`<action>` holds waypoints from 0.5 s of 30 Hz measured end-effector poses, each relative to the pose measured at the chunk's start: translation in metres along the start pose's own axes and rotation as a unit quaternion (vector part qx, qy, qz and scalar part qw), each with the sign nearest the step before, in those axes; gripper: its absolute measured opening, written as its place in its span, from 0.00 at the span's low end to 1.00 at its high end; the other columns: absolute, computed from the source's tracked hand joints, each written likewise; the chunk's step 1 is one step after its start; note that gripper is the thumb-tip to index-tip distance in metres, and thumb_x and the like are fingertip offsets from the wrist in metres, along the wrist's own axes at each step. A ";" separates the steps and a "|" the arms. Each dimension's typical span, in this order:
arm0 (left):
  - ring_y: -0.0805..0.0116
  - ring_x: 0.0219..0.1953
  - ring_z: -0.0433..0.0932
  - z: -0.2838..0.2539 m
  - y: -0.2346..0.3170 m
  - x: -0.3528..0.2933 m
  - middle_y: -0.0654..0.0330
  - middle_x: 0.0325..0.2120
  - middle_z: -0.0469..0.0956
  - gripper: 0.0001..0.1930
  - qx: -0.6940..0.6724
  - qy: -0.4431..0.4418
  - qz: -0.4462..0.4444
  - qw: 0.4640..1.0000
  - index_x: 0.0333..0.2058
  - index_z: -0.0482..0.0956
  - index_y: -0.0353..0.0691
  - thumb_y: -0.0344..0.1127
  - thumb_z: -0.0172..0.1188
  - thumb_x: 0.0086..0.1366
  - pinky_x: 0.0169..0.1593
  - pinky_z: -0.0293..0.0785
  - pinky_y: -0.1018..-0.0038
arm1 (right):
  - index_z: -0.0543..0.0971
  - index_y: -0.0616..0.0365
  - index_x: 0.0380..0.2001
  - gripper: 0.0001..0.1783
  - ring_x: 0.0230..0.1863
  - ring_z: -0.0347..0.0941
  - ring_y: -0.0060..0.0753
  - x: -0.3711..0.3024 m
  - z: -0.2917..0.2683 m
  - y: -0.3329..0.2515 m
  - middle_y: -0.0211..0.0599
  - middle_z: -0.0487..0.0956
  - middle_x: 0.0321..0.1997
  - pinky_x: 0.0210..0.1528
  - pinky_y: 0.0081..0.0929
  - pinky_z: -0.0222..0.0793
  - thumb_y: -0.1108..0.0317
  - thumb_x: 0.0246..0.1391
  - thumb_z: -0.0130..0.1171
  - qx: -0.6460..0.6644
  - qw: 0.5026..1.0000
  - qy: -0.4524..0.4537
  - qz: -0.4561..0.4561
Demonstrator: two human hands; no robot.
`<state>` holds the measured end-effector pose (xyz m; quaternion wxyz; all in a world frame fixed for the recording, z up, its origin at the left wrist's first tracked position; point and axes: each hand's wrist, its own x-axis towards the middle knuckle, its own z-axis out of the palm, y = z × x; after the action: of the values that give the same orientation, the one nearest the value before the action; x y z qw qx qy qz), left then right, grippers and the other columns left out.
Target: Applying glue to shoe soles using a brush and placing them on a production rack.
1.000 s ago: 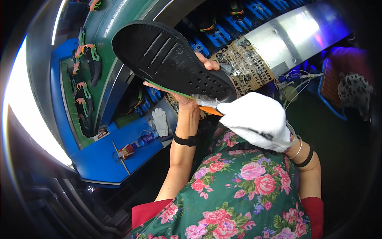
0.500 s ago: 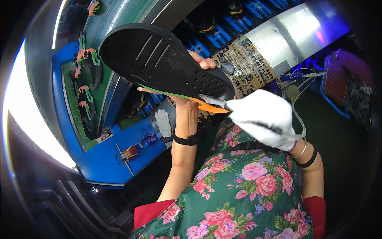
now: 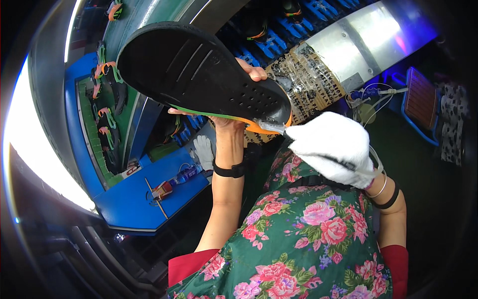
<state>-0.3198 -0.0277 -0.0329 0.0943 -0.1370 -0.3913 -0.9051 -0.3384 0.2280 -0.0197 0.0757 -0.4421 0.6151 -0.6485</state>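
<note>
A black shoe sole with a green and orange outer edge is held up, its recessed face turned toward me. It has slots in the wide part and small holes toward the narrow end. My bare left hand grips it from behind and below, with fingertips over the far edge. My right hand, in a white glove, is closed around a slim tool with a clear, wrapped-looking tip. That tip touches the rim at the narrow end, beside a shiny patch. Most of the tool is hidden by the glove.
A metal rail wrapped in printed tape crosses behind the sole. Blue racks stand beyond. On the left, a blue bench carries a bottle and a white glove; colourful shoe parts lie farther back. A brown, blue-framed pad is at right.
The sole has shifted slightly up and left and tilted, so less orange edge shows. The tool tip has moved slightly right along the rim to the narrow end.
</note>
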 end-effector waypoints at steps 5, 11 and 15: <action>0.49 0.46 0.81 0.002 -0.004 0.004 0.46 0.40 0.78 0.66 -0.021 0.006 0.002 1.000 0.51 0.76 0.24 0.92 0.53 0.38 0.56 0.79 0.55 | 0.87 0.54 0.49 0.20 0.45 0.84 0.43 -0.009 0.015 0.001 0.42 0.86 0.50 0.46 0.36 0.82 0.75 0.49 0.67 -0.046 0.994 -0.021 -0.097; 0.49 0.47 0.80 -0.003 -0.005 0.000 0.44 0.42 0.78 0.73 -0.048 0.078 -0.037 0.995 0.53 0.75 0.26 0.97 0.46 0.31 0.57 0.75 0.55 | 0.86 0.55 0.50 0.17 0.50 0.83 0.41 -0.004 0.017 -0.013 0.41 0.86 0.52 0.51 0.33 0.79 0.73 0.57 0.65 0.076 0.996 -0.036 0.002; 0.47 0.46 0.81 -0.008 -0.003 -0.003 0.43 0.42 0.78 0.70 -0.049 0.044 -0.012 0.998 0.52 0.75 0.27 0.96 0.46 0.34 0.54 0.78 0.53 | 0.87 0.56 0.33 0.13 0.37 0.85 0.42 0.006 0.005 -0.014 0.43 0.88 0.39 0.41 0.33 0.81 0.79 0.41 0.75 -0.082 0.994 0.065 -0.006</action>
<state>-0.3193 -0.0317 -0.0410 0.0938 -0.0971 -0.3436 -0.9294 -0.3329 0.2235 -0.0056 -0.0050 -0.4076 0.6672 -0.6234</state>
